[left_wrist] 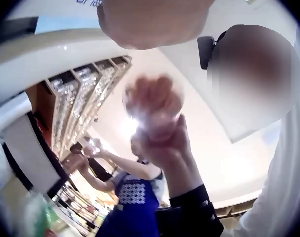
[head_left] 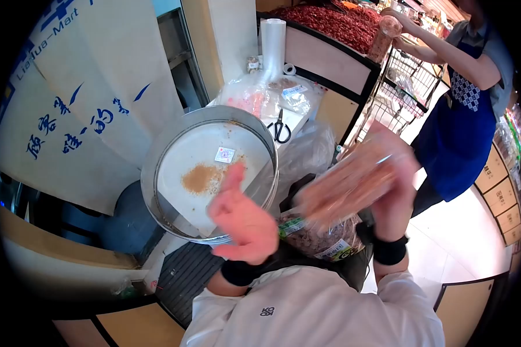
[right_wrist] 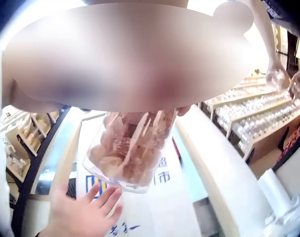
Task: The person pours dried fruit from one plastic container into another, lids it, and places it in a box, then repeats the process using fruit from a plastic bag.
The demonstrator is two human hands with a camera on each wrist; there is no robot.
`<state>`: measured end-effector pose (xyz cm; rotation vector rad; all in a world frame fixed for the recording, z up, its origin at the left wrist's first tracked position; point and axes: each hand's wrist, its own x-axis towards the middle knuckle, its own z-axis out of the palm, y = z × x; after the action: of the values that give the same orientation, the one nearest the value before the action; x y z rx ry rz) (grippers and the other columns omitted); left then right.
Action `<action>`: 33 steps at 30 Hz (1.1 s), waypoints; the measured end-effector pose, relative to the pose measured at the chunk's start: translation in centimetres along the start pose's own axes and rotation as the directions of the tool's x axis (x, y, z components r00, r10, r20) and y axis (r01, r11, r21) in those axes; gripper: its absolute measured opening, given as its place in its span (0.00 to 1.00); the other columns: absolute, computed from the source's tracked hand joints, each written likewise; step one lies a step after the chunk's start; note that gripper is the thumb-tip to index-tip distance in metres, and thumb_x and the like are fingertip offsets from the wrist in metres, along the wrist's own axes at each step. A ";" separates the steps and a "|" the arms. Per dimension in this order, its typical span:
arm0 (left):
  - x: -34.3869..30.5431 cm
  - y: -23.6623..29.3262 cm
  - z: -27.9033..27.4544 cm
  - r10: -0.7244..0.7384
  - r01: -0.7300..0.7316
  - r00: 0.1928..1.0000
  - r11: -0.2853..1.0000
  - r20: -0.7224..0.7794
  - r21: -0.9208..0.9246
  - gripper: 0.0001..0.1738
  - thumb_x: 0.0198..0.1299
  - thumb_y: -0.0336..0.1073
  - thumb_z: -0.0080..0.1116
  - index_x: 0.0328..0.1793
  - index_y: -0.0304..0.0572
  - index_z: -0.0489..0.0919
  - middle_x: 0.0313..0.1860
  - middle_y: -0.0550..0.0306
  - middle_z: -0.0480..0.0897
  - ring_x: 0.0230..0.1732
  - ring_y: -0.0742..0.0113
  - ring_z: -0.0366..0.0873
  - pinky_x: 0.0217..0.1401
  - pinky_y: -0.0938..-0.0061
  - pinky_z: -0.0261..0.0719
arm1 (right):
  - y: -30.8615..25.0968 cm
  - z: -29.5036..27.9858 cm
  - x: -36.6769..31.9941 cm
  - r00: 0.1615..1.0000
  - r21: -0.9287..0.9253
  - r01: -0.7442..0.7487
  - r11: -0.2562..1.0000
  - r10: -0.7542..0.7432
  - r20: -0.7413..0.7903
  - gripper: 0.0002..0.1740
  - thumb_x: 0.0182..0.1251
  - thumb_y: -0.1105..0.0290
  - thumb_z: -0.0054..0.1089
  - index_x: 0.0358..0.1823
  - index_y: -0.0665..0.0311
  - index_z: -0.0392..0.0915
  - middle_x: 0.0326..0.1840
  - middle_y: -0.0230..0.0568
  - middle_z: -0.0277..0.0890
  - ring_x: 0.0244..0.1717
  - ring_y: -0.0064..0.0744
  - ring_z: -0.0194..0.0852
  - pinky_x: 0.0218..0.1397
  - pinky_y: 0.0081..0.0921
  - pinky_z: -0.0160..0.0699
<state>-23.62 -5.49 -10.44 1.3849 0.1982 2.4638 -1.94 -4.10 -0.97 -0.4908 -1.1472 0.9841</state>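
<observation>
My right hand [head_left: 396, 199] grips a clear plastic package [head_left: 350, 182] of pinkish-brown dried pieces, raised in front of my chest and motion-blurred. Its round end [left_wrist: 152, 101] faces the left wrist camera, and in the right wrist view the package [right_wrist: 132, 153] tilts downward. My left hand [head_left: 246, 222] holds nothing, its fingers extended near the rim of a round metal sieve-like drum [head_left: 150, 191]. A white sheet inside the drum bears brown crumbs [head_left: 201, 178] and a small label [head_left: 224, 154]. Below my arms, a bag of dark dried food [head_left: 324, 240] lies by my lap.
Behind the drum are black scissors [head_left: 279, 130], plastic bags [head_left: 237, 95], a roll of clear film [head_left: 273, 46] and a tape roll [head_left: 289, 69]. At right, a person in a blue apron [head_left: 457, 139] holds a similar package [head_left: 385, 37] beside a shopping cart [head_left: 408, 84].
</observation>
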 end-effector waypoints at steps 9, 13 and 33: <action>1.5 0.2 -0.8 -0.567 0.518 0.803 0.816 0.183 0.255 0.45 0.70 0.72 0.46 0.71 0.34 0.69 0.73 0.35 0.71 0.70 0.43 0.75 0.69 0.55 0.72 | 1.9 1.5 0.8 0.980 -0.340 0.064 0.938 0.005 0.198 0.37 0.61 0.55 0.74 0.65 0.74 0.79 0.67 0.51 0.79 0.64 0.41 0.79 0.69 0.33 0.73; 1.6 1.8 1.9 -0.527 0.240 0.744 0.785 0.412 0.571 0.47 0.51 0.52 0.79 0.72 0.35 0.70 0.67 0.40 0.77 0.68 0.48 0.77 0.69 0.56 0.75 | 2.7 2.6 -0.2 0.825 -0.536 0.509 0.674 -0.204 0.528 0.39 0.47 0.56 0.86 0.58 0.73 0.83 0.62 0.57 0.80 0.60 0.47 0.83 0.62 0.37 0.81; 7.5 4.3 -16.0 -0.320 0.263 0.935 0.335 -0.153 0.905 0.50 0.39 0.37 0.87 0.68 0.36 0.70 0.55 0.51 0.84 0.55 0.63 0.82 0.60 0.66 0.80 | 8.5 -3.0 -5.2 0.959 -0.442 -0.183 0.878 0.258 0.116 0.16 0.72 0.75 0.65 0.59 0.69 0.78 0.51 0.41 0.84 0.52 0.26 0.82 0.58 0.25 0.79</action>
<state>-41.75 -6.61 -11.60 1.5206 1.8973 1.9395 -2.93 -3.69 -11.32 -0.9224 -1.4992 0.9833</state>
